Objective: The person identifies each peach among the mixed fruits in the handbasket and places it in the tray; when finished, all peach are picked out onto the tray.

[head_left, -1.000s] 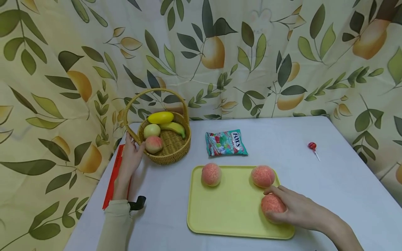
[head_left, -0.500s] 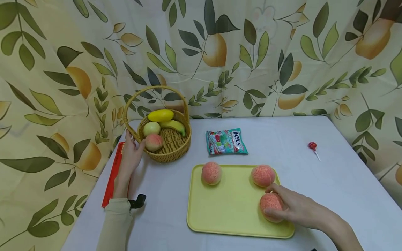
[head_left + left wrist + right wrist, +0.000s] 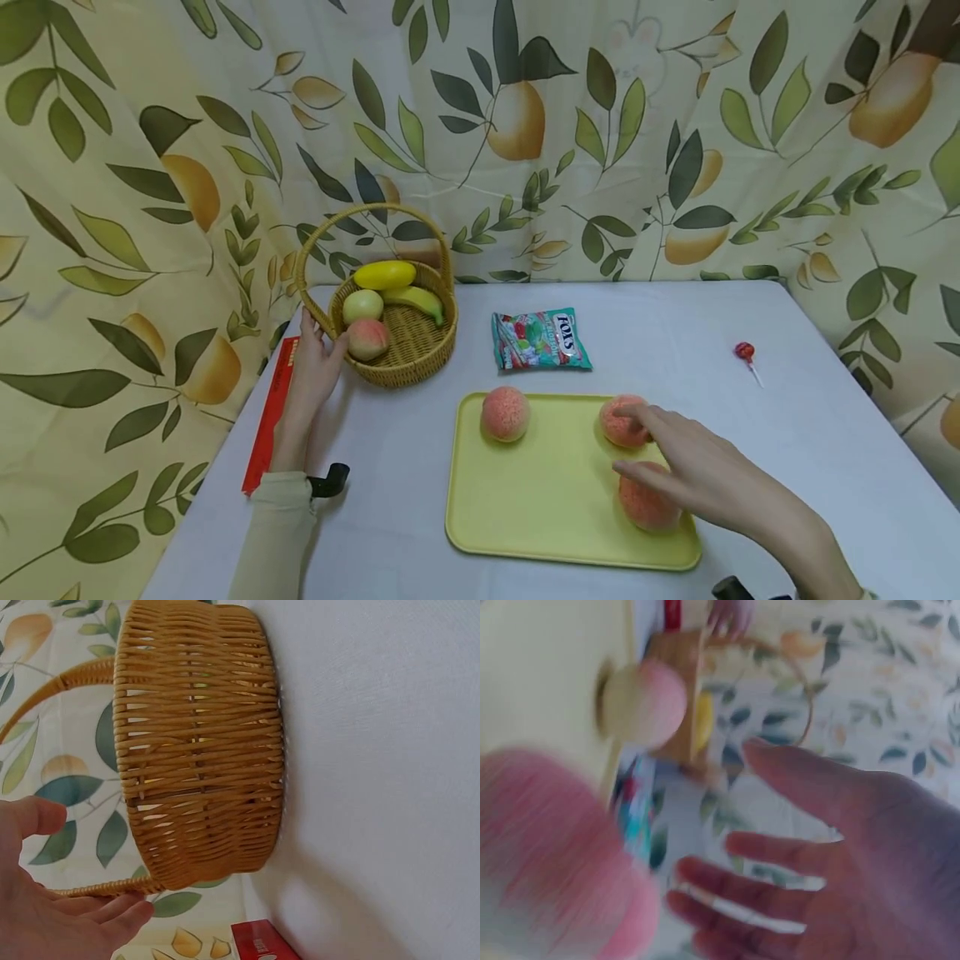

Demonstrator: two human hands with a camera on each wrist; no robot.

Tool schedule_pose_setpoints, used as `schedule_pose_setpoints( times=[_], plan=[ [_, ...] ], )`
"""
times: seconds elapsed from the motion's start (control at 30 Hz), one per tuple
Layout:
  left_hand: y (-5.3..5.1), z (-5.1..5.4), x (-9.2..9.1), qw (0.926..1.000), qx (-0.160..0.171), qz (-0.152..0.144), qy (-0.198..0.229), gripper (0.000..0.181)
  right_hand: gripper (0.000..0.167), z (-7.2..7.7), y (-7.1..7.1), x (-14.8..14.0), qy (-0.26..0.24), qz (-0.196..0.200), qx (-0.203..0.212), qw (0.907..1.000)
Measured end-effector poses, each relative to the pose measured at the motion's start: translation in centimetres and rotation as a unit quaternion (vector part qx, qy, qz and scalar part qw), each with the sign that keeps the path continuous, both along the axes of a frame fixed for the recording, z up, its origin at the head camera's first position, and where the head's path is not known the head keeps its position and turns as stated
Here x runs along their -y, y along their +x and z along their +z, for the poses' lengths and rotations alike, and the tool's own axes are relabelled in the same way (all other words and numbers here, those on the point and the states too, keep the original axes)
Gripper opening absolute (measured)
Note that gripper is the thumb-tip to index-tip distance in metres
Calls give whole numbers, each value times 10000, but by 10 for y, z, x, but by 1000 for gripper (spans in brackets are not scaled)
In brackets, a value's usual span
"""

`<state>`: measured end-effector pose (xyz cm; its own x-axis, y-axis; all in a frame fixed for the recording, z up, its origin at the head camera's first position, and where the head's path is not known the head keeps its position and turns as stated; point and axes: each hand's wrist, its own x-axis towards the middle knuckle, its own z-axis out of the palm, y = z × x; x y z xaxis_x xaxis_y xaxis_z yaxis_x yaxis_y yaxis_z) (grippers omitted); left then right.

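My left hand (image 3: 315, 371) rests at the left side of a wicker basket (image 3: 414, 367). In the left wrist view its fairly straight fingers (image 3: 112, 919) touch the foot of the handle, and the thumb stands apart from it. Inside the basket lie a peach (image 3: 367, 339), a pale green round fruit (image 3: 362, 307), a yellow mango-shaped fruit (image 3: 385, 277) and a banana (image 3: 416, 303). Over the right part of a yellow tray (image 3: 525, 508) my right hand (image 3: 708, 475) hovers with fingers spread, partly hiding the near peach (image 3: 647, 507) and the far-right peach (image 3: 617, 421). Another peach (image 3: 506, 414) sits at the tray's far left.
Behind the tray lies a teal Fox's candy bag (image 3: 540, 340). A red lollipop (image 3: 745, 352) is at the right. Beside the left forearm is a flat red box (image 3: 272, 417). Patterned curtains (image 3: 480, 125) close off the back and sides of the white table (image 3: 390, 500).
My right hand has let go of the near-right peach, spread its fingers and lifted slightly off it. That peach stays on the tray. The left hand keeps its place at the basket.
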<state>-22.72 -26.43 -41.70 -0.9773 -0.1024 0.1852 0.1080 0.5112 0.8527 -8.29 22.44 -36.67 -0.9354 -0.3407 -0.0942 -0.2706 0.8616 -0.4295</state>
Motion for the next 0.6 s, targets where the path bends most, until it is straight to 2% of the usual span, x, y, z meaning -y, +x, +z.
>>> schedule_pose_setpoints(
  times=[0.07, 0.13, 0.23, 0.33, 0.47, 0.6],
  plan=[
    [0, -1, -2, 10000, -17, -12, 0, 91, 66, 9, -10, 16, -169, 292, -209, 9992],
    [0, -1, -3, 10000, -15, -4, -12, 91, 64, 15, -27, 33, -293, 723, -406, 9961],
    [1, 0, -4, 10000, -28, 18, -30, 91, 64, 22, -62, 63, -297, 1390, -621, 9879],
    [2, 0, -4, 10000, -39, 21, -44, 91, 63, 25, -100, 100, -318, 2032, -549, 9771],
    [1, 1, -7, 10000, 8, -31, -43, 91, 62, 20, -149, 157, -57, 2563, -507, 9652],
    [0, -1, -8, 9999, -11, 74, 81, 91, 62, 10, -188, 225, 556, 2776, -767, 9560]
  ],
)
